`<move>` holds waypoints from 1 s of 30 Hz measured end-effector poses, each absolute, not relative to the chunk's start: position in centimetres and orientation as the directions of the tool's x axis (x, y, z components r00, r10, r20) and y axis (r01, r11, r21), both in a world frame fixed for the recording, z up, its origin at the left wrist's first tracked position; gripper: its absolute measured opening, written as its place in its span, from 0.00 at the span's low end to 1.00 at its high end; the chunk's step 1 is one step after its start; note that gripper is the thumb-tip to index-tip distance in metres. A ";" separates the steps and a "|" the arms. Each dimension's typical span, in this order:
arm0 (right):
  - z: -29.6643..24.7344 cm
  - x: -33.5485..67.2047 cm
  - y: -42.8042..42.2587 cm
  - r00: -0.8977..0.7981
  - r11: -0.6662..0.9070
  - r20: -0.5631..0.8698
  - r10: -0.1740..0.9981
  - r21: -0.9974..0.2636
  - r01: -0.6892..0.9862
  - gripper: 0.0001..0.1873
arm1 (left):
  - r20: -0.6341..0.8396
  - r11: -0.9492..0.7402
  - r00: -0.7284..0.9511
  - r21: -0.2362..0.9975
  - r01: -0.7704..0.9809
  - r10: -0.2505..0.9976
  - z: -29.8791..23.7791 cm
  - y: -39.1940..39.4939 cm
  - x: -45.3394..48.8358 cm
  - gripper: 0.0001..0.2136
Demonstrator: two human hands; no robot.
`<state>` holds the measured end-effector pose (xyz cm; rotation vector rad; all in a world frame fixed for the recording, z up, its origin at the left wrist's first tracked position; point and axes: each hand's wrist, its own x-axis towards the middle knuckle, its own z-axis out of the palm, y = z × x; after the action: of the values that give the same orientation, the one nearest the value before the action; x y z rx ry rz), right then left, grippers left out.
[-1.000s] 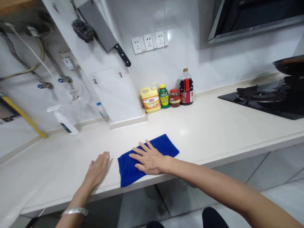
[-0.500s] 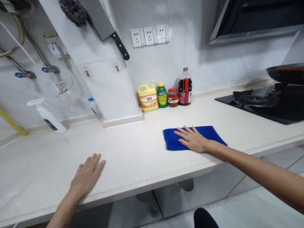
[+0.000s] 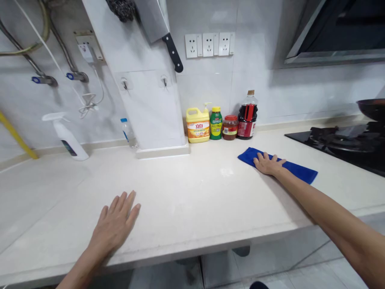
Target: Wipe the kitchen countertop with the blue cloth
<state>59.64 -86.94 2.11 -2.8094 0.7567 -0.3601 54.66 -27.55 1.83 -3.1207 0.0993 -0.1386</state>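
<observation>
A folded blue cloth (image 3: 296,170) lies flat on the pale countertop (image 3: 192,192), to the right of centre and just left of the hob. My right hand (image 3: 267,163) presses on the cloth's left part, palm down, fingers stretched out over it. My left hand (image 3: 116,223) rests flat on the bare counter near the front edge, fingers spread, holding nothing.
Against the back wall stand a yellow detergent jug (image 3: 197,125), a green bottle (image 3: 215,123), a red-lidded jar (image 3: 230,127) and a dark sauce bottle (image 3: 247,116). A white spray bottle (image 3: 66,137) sits at the left. A black gas hob (image 3: 345,140) with a pan is at the right.
My right hand has slid the blue cloth across the counter from near the front edge to the right and farther back, toward the hob. My left hand stayed flat on the counter.
</observation>
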 end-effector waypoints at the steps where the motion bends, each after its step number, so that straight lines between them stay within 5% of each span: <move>1: 2.5 60.6 -85.9 0.830 -0.830 0.140 -0.539 -0.252 -0.497 0.29 | 0.094 -0.996 0.993 -0.038 -0.075 -0.078 1.9 -27.6 54.6 0.32; 7: 4.0 65.5 -76.1 0.890 -0.872 -0.017 -0.456 -0.190 -0.451 0.34 | 0.069 -0.986 0.995 -0.156 -0.063 -0.074 2.6 -28.4 54.1 0.30; 18: 5.2 63.0 -54.7 0.987 -0.975 -0.030 0.159 -0.161 0.152 0.38 | 0.023 -1.000 1.000 0.013 -0.019 -0.019 3.3 -28.7 53.7 0.30; 26: 4.6 53.8 -55.9 0.808 -0.788 0.037 0.588 -0.199 0.583 0.38 | 0.068 -0.978 0.989 0.152 -0.142 -0.133 4.0 -26.9 53.2 0.32; 30: 3.9 52.9 -61.9 0.792 -0.771 0.054 0.608 -0.196 0.606 0.36 | 0.184 -0.959 0.966 0.180 -0.217 -0.184 4.8 -20.7 52.2 0.27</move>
<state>52.88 -61.88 3.89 -2.7783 -0.9524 0.0192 52.15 -20.73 4.81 -3.3122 0.3415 -0.2784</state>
